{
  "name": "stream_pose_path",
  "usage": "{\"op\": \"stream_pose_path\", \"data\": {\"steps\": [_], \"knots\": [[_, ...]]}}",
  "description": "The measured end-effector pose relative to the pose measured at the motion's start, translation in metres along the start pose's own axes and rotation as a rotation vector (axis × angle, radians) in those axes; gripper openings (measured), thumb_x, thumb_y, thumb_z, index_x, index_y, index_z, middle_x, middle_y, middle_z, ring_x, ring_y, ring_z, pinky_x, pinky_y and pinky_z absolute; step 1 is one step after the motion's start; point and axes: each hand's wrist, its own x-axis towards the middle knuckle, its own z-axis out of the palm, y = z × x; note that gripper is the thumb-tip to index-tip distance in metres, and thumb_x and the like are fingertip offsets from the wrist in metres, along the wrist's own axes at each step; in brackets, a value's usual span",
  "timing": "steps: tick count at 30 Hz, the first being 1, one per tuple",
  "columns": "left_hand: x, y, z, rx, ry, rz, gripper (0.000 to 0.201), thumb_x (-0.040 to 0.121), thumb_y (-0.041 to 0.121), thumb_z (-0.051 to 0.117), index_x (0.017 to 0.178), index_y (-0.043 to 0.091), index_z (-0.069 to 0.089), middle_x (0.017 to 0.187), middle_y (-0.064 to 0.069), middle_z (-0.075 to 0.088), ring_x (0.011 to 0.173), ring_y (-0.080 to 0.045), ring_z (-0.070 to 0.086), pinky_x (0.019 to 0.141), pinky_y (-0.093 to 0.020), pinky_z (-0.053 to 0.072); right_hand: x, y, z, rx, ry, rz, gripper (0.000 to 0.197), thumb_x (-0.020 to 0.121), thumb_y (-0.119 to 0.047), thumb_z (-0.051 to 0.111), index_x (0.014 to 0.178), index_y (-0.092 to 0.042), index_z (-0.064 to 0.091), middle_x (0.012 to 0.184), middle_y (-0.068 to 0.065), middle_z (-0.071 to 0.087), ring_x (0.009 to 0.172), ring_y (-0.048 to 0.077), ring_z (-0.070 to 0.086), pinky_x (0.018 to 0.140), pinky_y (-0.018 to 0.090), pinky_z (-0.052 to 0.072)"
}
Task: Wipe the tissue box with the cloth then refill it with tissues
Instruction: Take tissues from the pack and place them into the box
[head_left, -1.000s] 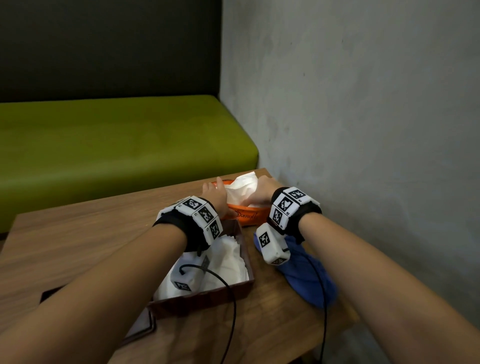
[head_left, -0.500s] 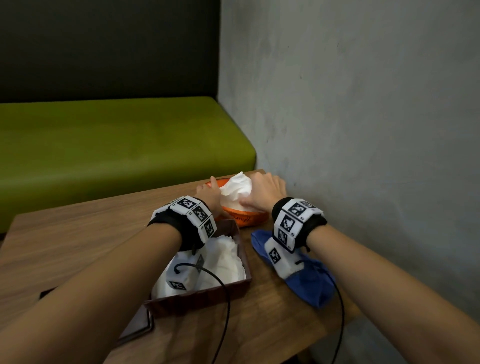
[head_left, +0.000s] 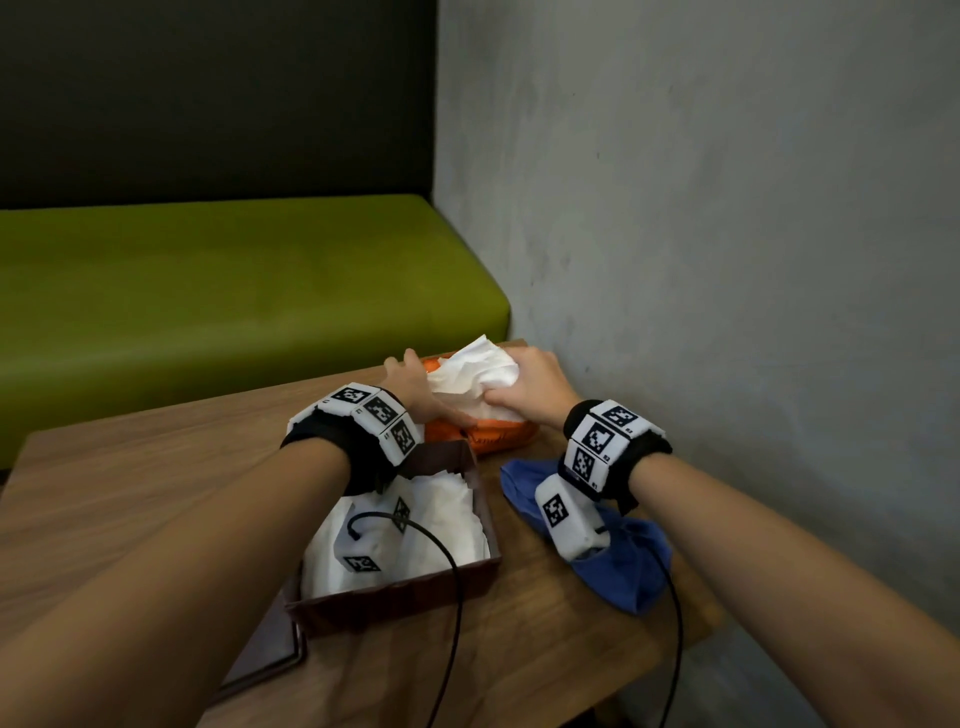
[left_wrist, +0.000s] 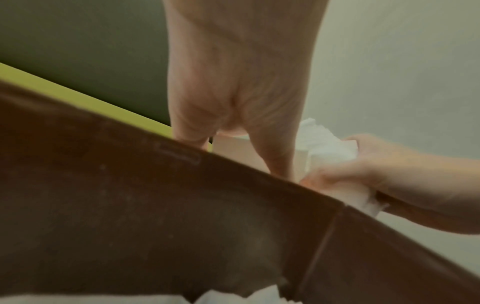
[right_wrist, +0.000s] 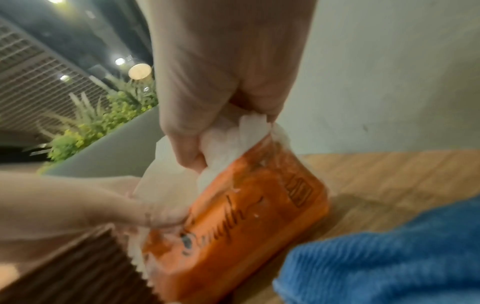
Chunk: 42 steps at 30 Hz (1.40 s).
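Refilling looks underway: cloth (head_left: 623, 561) lies aside lower right, box (head_left: 395, 597) already holds tissues (head_left: 447, 504); right grip (head_left: 530, 379) pinches a wad (head_left: 478, 371) from the pack (head_left: 498, 441), left grip (head_left: 415, 387) clasping it.

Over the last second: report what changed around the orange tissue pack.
The right hand has curled its fingers round the tissues and drawn the wad a little further out of the orange pack. The left hand still grips the pack's near end. The brown tissue box and blue cloth have not moved.
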Motion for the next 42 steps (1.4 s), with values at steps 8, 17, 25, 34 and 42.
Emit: {"op": "stream_pose_path", "data": {"steps": [8, 17, 25, 34, 42], "knots": [[0.001, -0.002, 0.006, -0.018, 0.047, -0.036, 0.106, 0.058, 0.032, 0.086, 0.137, 0.001, 0.023, 0.140, -0.018, 0.028, 0.132, -0.038, 0.034, 0.107, -0.047, 0.037, 0.007, 0.001, -0.004, 0.467, 0.113, 0.213, 0.028, 0.066, -0.003, 0.076, 0.091, -0.012, 0.066, 0.088, 0.009, 0.067, 0.088, 0.027, 0.066, 0.083, 0.040, 0.055], [0.023, -0.016, 0.016, -0.043, 0.069, 0.015, 0.123, 0.051, 0.036, 0.089, 0.146, 0.011, 0.015, 0.144, -0.016, 0.029, 0.130, -0.041, 0.031, 0.108, -0.050, 0.033, 0.007, 0.005, -0.025, 0.632, 0.203, 0.234, 0.030, 0.069, -0.002, 0.075, 0.097, -0.008, 0.064, 0.096, 0.012, 0.067, 0.092, 0.029, 0.065, 0.085, 0.040, 0.053], [0.019, -0.020, -0.002, -0.269, 0.025, 0.180, 0.111, 0.045, 0.057, 0.078, 0.138, 0.016, 0.033, 0.137, -0.008, 0.046, 0.126, -0.031, 0.046, 0.103, -0.047, 0.044, 0.001, -0.021, -0.062, 0.904, 0.234, 0.160, 0.025, 0.073, 0.003, 0.069, 0.095, -0.006, 0.062, 0.091, 0.010, 0.068, 0.077, 0.022, 0.066, 0.070, 0.030, 0.057], [-0.104, -0.034, -0.050, -1.538, -0.065, 0.081, 0.056, 0.097, 0.049, 0.014, 0.092, 0.019, 0.061, 0.064, 0.001, 0.075, 0.082, -0.025, 0.063, 0.067, -0.036, 0.051, -0.060, -0.073, -0.057, 1.183, 0.072, 0.219, 0.041, 0.069, -0.004, 0.070, 0.108, -0.003, 0.056, 0.094, 0.013, 0.067, 0.079, 0.024, 0.068, 0.071, 0.034, 0.059], [-0.149, -0.076, -0.044, -1.215, -0.230, 0.090, 0.036, 0.089, 0.029, 0.056, 0.113, 0.004, 0.064, 0.091, -0.007, 0.075, 0.069, -0.016, 0.073, 0.061, -0.025, 0.060, -0.103, -0.084, -0.001, 0.872, 0.001, 0.406, 0.037, 0.073, -0.034, 0.057, 0.105, -0.019, 0.050, 0.107, 0.007, 0.055, 0.105, 0.028, 0.056, 0.099, 0.041, 0.045]]}}
